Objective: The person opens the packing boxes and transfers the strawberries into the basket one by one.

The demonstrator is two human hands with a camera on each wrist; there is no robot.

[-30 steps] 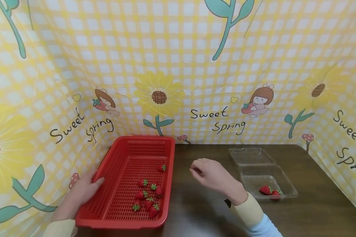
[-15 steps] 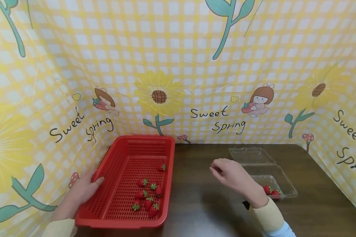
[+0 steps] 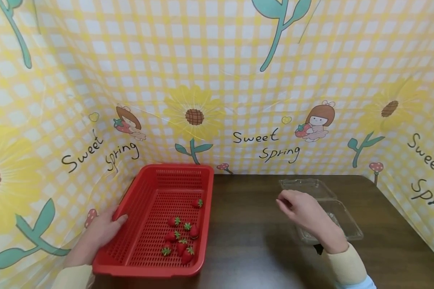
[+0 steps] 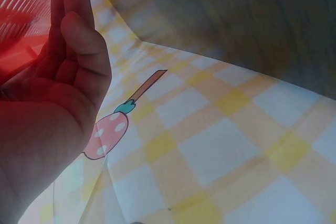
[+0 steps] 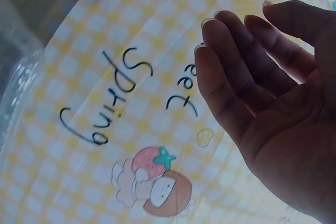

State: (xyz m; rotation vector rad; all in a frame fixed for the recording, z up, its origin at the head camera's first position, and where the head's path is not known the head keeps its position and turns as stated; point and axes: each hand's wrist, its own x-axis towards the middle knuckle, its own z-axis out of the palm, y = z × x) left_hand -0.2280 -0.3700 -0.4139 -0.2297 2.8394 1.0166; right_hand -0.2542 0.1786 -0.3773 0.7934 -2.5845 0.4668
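My left hand [image 3: 99, 230] holds the left rim of a red plastic basket [image 3: 208, 208], its thumb over the edge and its fingers along the outside wall. Inside the basket lie several strawberries [image 3: 182, 247] with green leaves, mostly toward the near right. Over the table, my right hand [image 3: 305, 210] hovers in front of a hinged clear plastic box [image 3: 351, 220]. The right wrist view shows its palm bare, with loosely bent fingers [image 5: 231, 66] holding nothing. My right hand and wrist cover part of the box, and no strawberries can be made out in it now.
The box's lid [image 3: 311, 188] lies folded back toward the rear of the brown table [image 3: 246, 237]. A yellow checked cloth [image 3: 238, 100] with printed flowers and lettering stands around the back and sides. The basket sits close to the left cloth.
My right hand has moved right, from beside the basket to over the clear box, hiding the two strawberries seen there earlier. My left hand and the basket have stayed in place.
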